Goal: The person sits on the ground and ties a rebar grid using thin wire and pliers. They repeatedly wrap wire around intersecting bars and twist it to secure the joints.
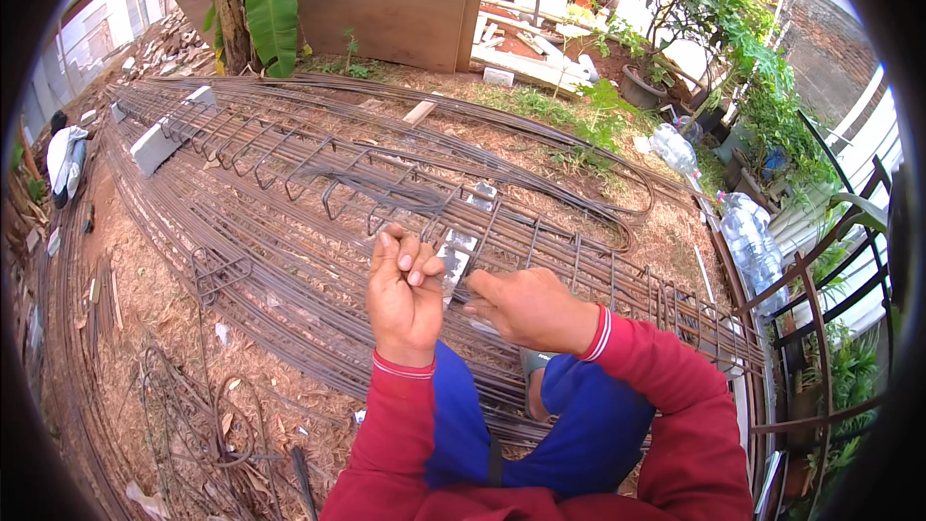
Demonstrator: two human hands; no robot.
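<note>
A long rebar cage (579,260) with square steel stirrups stretches across the view before me. My left hand (405,297) is raised at its near side, palm up with the fingers curled. My right hand (535,307) is just to the right, knuckles up, its thumb and fingers drawn together. The hands are apart. Whether a thin wire lies in either hand is too fine to tell. A loose bundle of dark tie wire (383,192) rests on the cage beyond my left hand. Under the cage, a pale block (456,253) shows between the hands.
Many straight rebars (289,304) cover the ground on the near side. A loose stirrup (217,275) lies on them. A concrete block (166,137) props the cage's far end. Large plastic bottles (752,246) and a metal railing (817,333) stand right. Another person (66,159) is far left.
</note>
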